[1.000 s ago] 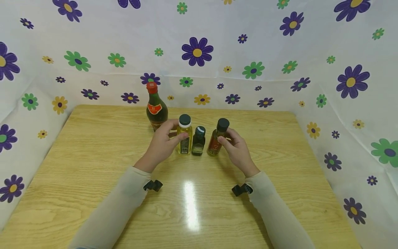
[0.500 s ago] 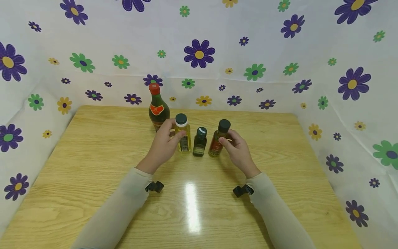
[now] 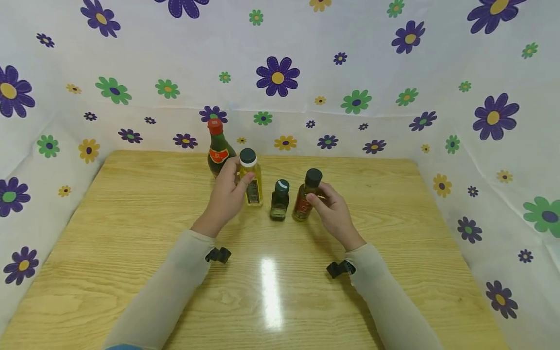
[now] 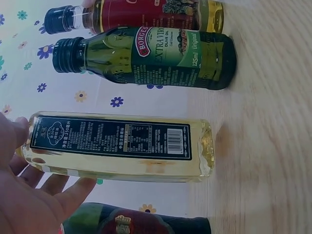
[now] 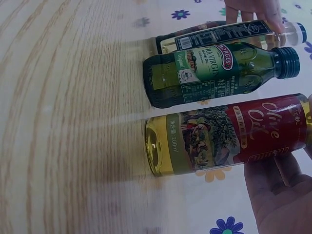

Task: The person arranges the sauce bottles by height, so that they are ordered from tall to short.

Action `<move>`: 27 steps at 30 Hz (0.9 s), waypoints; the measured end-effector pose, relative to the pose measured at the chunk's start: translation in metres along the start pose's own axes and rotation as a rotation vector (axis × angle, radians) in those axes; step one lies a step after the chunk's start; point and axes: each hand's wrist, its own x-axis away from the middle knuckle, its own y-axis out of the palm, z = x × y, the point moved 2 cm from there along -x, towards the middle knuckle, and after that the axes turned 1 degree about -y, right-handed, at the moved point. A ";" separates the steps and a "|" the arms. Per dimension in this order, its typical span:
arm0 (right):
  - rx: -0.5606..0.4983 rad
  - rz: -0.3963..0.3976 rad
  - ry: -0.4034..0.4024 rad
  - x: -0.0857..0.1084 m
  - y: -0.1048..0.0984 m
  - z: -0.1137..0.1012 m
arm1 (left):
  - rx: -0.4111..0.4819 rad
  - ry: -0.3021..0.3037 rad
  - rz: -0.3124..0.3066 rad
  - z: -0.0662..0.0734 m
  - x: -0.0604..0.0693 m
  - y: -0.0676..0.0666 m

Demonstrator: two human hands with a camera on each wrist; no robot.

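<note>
My left hand (image 3: 224,194) grips a clear square-sided bottle of yellow oil (image 3: 252,187) near its neck; it has a dark green cap and a dark label. Whether its base touches the table, I cannot tell. With thumb and fingers, my right hand (image 3: 336,214) holds an olive oil bottle (image 5: 229,134), red-labelled and black-capped, tilted slightly in the head view. Between these two stands a small dark green olive oil bottle (image 3: 279,201), untouched by either hand. Behind the left fingers is a larger dark green bottle (image 3: 217,148) with a red cap, its lower part hidden.
The bottles are on a light wooden table (image 3: 131,233), toward its back. A white cloth (image 3: 175,53) with purple, green and yellow flowers hangs behind and at both sides. Light reflects off the table's middle.
My left hand has carried the yellow oil bottle left and back, widening its gap from the small green bottle. The right hand and its red-labelled bottle have stayed nearly in place.
</note>
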 end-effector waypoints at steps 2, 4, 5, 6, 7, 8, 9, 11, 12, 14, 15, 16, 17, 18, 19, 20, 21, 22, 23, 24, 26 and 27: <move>0.001 0.000 0.000 0.000 0.000 0.000 | -0.017 0.004 0.003 0.002 -0.002 0.000; -0.002 0.001 -0.001 0.000 0.000 -0.001 | -0.033 0.001 0.001 0.003 -0.005 0.001; -0.003 0.001 -0.002 0.000 0.000 -0.001 | -0.038 -0.001 0.001 0.003 -0.007 0.001; -0.004 0.002 -0.004 0.000 0.000 -0.001 | -0.044 -0.004 0.003 0.003 -0.008 0.001; -0.007 0.003 -0.007 0.000 0.000 -0.001 | -0.053 -0.010 0.006 0.003 -0.010 0.002; -0.008 0.002 -0.008 0.000 0.000 -0.001 | -0.058 -0.013 0.008 0.002 -0.012 0.002; -0.009 0.001 -0.010 0.000 0.001 -0.001 | -0.062 -0.016 0.010 0.002 -0.014 0.002; -0.011 -0.001 -0.011 0.000 0.001 -0.001 | -0.063 -0.017 0.017 0.000 -0.017 0.002; -0.012 -0.003 -0.012 0.000 0.001 -0.001 | -0.058 -0.016 0.023 -0.001 -0.019 0.002; -0.012 -0.004 -0.012 0.001 0.001 -0.001 | -0.030 -0.007 0.029 -0.003 -0.022 0.002; -0.011 -0.004 -0.013 0.001 0.001 -0.001 | -0.015 -0.003 0.032 -0.004 -0.023 0.003; -0.011 -0.005 -0.013 0.001 0.001 -0.001 | -0.004 0.000 0.036 -0.006 -0.024 0.003; -0.011 -0.006 -0.014 0.001 0.001 -0.001 | 0.004 0.001 0.040 -0.007 -0.025 0.003; -0.011 -0.006 -0.015 0.001 0.001 -0.001 | 0.006 -0.001 0.041 -0.008 -0.026 0.003; -0.013 -0.006 -0.015 0.001 0.001 -0.001 | 0.004 -0.004 0.042 -0.009 -0.026 0.003; -0.014 -0.007 -0.015 0.001 0.001 -0.001 | -0.005 -0.007 0.044 -0.010 -0.027 0.003; -0.015 -0.007 -0.015 0.001 0.000 -0.001 | -0.015 -0.011 0.046 -0.011 -0.027 0.003; -0.018 -0.007 -0.014 0.001 0.000 0.000 | -0.026 -0.015 0.048 -0.011 -0.028 0.002; -0.021 -0.007 -0.014 0.001 0.000 0.000 | -0.034 -0.019 0.050 -0.011 -0.029 0.002; -0.023 -0.006 -0.014 0.001 0.001 0.000 | -0.039 -0.023 0.050 -0.012 -0.030 0.002; -0.025 -0.005 -0.015 0.001 0.001 0.000 | -0.044 -0.028 0.051 -0.011 -0.033 0.002; -0.024 -0.004 -0.017 0.001 0.001 0.001 | -0.046 -0.032 0.050 -0.011 -0.034 0.002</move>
